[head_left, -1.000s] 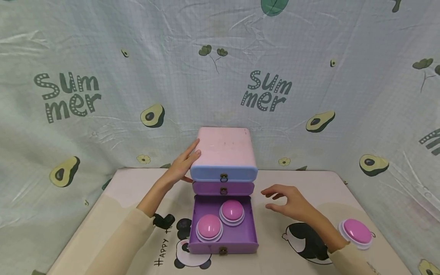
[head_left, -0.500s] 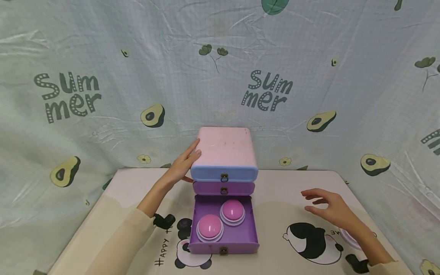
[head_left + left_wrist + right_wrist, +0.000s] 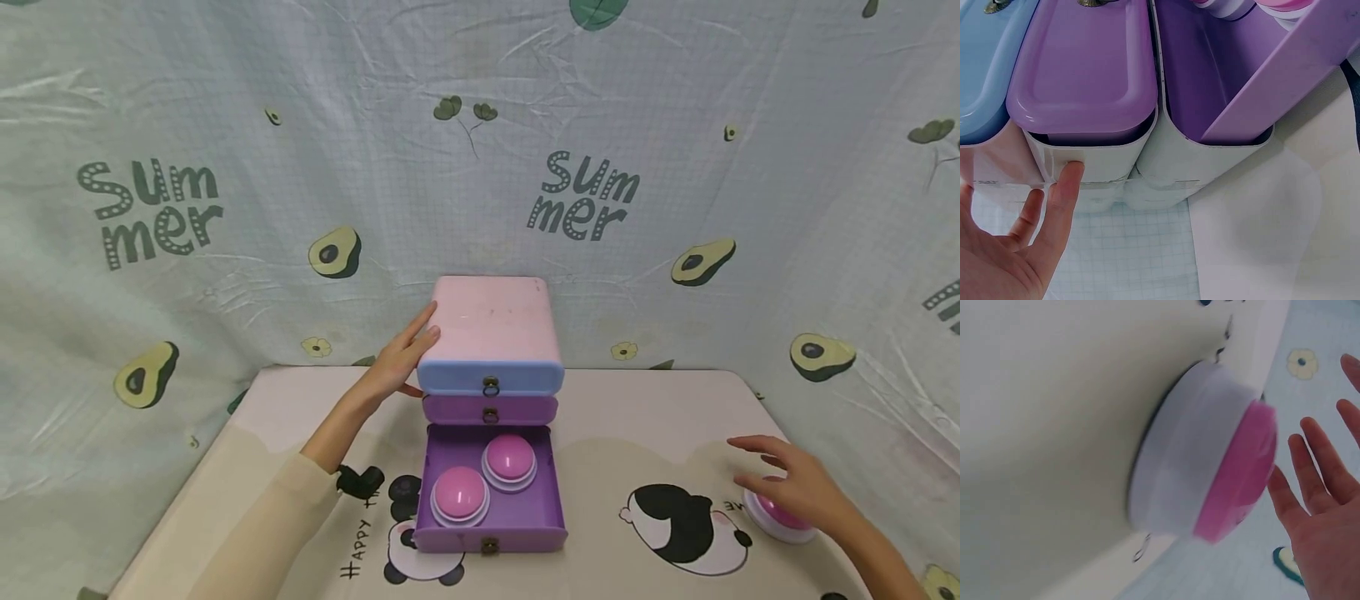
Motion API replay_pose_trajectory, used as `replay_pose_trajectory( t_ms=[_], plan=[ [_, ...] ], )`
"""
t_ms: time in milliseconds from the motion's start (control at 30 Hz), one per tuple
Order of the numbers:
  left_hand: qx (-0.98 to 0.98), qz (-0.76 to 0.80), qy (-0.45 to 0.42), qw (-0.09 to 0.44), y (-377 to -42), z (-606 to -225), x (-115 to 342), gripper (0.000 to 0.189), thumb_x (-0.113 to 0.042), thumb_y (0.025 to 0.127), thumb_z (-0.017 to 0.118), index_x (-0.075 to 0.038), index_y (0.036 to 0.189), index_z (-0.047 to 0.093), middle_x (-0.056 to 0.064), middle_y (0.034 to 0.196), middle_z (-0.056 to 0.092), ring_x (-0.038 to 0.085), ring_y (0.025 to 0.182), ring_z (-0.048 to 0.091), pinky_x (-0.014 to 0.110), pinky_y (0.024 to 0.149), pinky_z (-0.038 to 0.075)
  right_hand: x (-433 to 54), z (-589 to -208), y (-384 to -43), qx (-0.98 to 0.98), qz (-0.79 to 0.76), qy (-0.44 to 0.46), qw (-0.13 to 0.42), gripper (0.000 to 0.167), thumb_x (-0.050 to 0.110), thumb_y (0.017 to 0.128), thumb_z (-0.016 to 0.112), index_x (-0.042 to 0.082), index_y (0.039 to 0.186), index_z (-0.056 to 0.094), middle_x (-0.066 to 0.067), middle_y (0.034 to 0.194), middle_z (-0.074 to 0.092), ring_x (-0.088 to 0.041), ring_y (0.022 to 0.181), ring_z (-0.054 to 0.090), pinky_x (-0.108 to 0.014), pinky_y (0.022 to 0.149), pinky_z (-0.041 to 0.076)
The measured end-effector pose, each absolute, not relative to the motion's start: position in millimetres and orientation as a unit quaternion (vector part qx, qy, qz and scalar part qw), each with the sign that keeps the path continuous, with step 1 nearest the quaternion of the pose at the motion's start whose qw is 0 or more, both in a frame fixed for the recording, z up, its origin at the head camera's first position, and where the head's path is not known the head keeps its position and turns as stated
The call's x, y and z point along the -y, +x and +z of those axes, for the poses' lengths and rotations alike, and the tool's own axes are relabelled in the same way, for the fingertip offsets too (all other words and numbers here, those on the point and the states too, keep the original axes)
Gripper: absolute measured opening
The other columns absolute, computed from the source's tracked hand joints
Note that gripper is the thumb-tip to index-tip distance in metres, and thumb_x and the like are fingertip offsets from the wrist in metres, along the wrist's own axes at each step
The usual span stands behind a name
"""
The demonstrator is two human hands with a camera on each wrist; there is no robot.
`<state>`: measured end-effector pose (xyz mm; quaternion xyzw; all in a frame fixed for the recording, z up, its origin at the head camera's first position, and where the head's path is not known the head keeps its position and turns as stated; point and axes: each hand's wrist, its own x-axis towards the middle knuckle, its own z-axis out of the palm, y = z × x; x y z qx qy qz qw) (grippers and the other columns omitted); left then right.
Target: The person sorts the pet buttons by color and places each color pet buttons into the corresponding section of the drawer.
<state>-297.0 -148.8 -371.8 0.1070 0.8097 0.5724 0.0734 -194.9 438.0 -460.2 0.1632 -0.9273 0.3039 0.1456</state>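
A small drawer cabinet (image 3: 491,321) with a pink top stands mid-table, its bottom purple drawer (image 3: 525,508) pulled out. Two pink-domed buttons (image 3: 460,493) with white bases sit inside that drawer. My left hand (image 3: 393,364) rests against the cabinet's left side with straight fingers; in the left wrist view a fingertip (image 3: 1072,172) touches the white casing. Far to the right, my right hand (image 3: 798,483) hovers over a third pink button (image 3: 772,517), partly hiding it. In the right wrist view its fingers are spread beside the button's dome (image 3: 1241,475), holding nothing.
Above the bottom drawer, a purple drawer (image 3: 525,410) and a blue drawer (image 3: 450,377) have small ring pulls. The table mat (image 3: 622,467) carries printed pandas. A curtain (image 3: 375,183) with avocado prints hangs behind and around the table.
My right hand has moved right, away from the cabinet, to the button at the right side of the table. My left hand has stayed on the cabinet.
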Motion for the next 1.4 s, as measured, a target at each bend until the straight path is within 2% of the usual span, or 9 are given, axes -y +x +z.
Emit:
replay_pose_trajectory(
  t_ms=[133, 267, 367, 500, 667, 800, 933, 1167, 1400],
  plan=[
    [-0.810, 0.572, 0.107, 0.075, -296.9, -371.6, 147.5, 0.064, -0.060, 0.105, 0.045, -0.054, 0.161, 0.015, 0.020, 0.167, 0.031, 0.051, 0.134, 0.054, 0.057, 0.074, 0.064, -455.5, -467.9, -187.2, 0.936, 0.288, 0.148, 0.138, 0.046, 0.013, 0.075, 0.090, 0.007, 0.117, 0.073, 0.044, 0.114, 0.053, 0.035, 0.109, 0.035, 0.007, 0.082, 0.035],
    [-0.810, 0.571, 0.107, 0.076, -297.1, -372.1, 147.3, 0.064, -0.060, 0.105, 0.045, -0.054, 0.161, 0.015, 0.020, 0.167, 0.031, 0.051, 0.134, 0.054, 0.057, 0.074, 0.064, -468.5, -472.1, -179.3, 0.951, 0.266, 0.113, 0.110, 0.045, 0.019, 0.076, 0.090, 0.011, 0.117, 0.073, 0.043, 0.113, 0.051, 0.031, 0.102, 0.035, -0.003, 0.075, 0.042],
    [-0.811, 0.571, 0.105, 0.075, -297.5, -373.2, 148.5, 0.064, -0.061, 0.105, 0.045, -0.055, 0.161, 0.015, 0.021, 0.165, 0.033, 0.051, 0.133, 0.055, 0.056, 0.074, 0.064, -473.7, -472.5, -175.6, 0.962, 0.251, 0.084, 0.072, 0.050, 0.024, 0.077, 0.089, 0.010, 0.122, 0.071, 0.019, 0.118, 0.066, 0.014, 0.100, 0.050, -0.013, 0.071, 0.049],
    [-0.811, 0.570, 0.104, 0.075, -298.3, -374.8, 150.2, 0.063, -0.060, 0.105, 0.044, -0.056, 0.161, 0.015, 0.021, 0.166, 0.033, 0.051, 0.134, 0.054, 0.057, 0.074, 0.064, -475.0, -472.7, -173.8, 0.969, 0.241, 0.053, 0.017, 0.061, 0.027, 0.078, 0.088, 0.003, 0.129, 0.065, -0.028, 0.129, 0.064, -0.029, 0.106, 0.063, -0.023, 0.070, 0.056],
    [-0.812, 0.569, 0.105, 0.074, -298.7, -374.8, 150.6, 0.064, -0.059, 0.105, 0.045, -0.055, 0.161, 0.014, 0.022, 0.166, 0.032, 0.052, 0.135, 0.052, 0.058, 0.074, 0.064, -473.1, -475.7, -174.3, 0.966, 0.256, 0.027, -0.026, 0.070, 0.026, 0.079, 0.088, -0.004, 0.135, 0.058, -0.038, 0.132, 0.056, -0.047, 0.107, 0.059, -0.051, 0.077, 0.063],
    [-0.812, 0.569, 0.103, 0.074, -298.2, -374.8, 150.2, 0.064, -0.060, 0.105, 0.045, -0.055, 0.161, 0.015, 0.022, 0.166, 0.032, 0.052, 0.136, 0.052, 0.058, 0.074, 0.064, -473.3, -477.8, -173.3, 0.964, 0.262, 0.026, -0.030, 0.073, 0.025, 0.079, 0.088, -0.005, 0.137, 0.056, -0.039, 0.131, 0.056, -0.045, 0.106, 0.059, -0.054, 0.078, 0.062],
    [-0.812, 0.569, 0.103, 0.073, -297.2, -374.3, 149.7, 0.064, -0.060, 0.105, 0.045, -0.055, 0.161, 0.015, 0.022, 0.166, 0.032, 0.052, 0.135, 0.052, 0.057, 0.073, 0.064, -474.9, -478.4, -172.7, 0.968, 0.248, 0.038, -0.014, 0.076, 0.027, 0.079, 0.088, -0.005, 0.139, 0.054, -0.038, 0.132, 0.057, -0.038, 0.104, 0.062, -0.036, 0.075, 0.061],
    [-0.811, 0.570, 0.106, 0.073, -298.0, -374.1, 149.4, 0.064, -0.060, 0.105, 0.045, -0.055, 0.161, 0.015, 0.023, 0.164, 0.035, 0.051, 0.135, 0.053, 0.057, 0.073, 0.064, -476.0, -478.6, -171.4, 0.970, 0.235, 0.053, 0.020, 0.071, 0.027, 0.078, 0.089, -0.001, 0.135, 0.058, -0.031, 0.128, 0.063, 0.011, 0.091, 0.046, -0.017, 0.070, 0.050],
    [-0.811, 0.570, 0.109, 0.075, -298.7, -373.5, 149.1, 0.063, -0.059, 0.105, 0.045, -0.055, 0.161, 0.015, 0.022, 0.164, 0.035, 0.051, 0.134, 0.054, 0.058, 0.074, 0.064, -463.1, -469.8, -176.9, 0.971, 0.229, 0.061, 0.026, 0.071, 0.029, 0.076, 0.091, 0.001, 0.133, 0.059, -0.025, 0.126, 0.065, 0.011, 0.093, 0.046, -0.017, 0.071, 0.051]
  ],
)
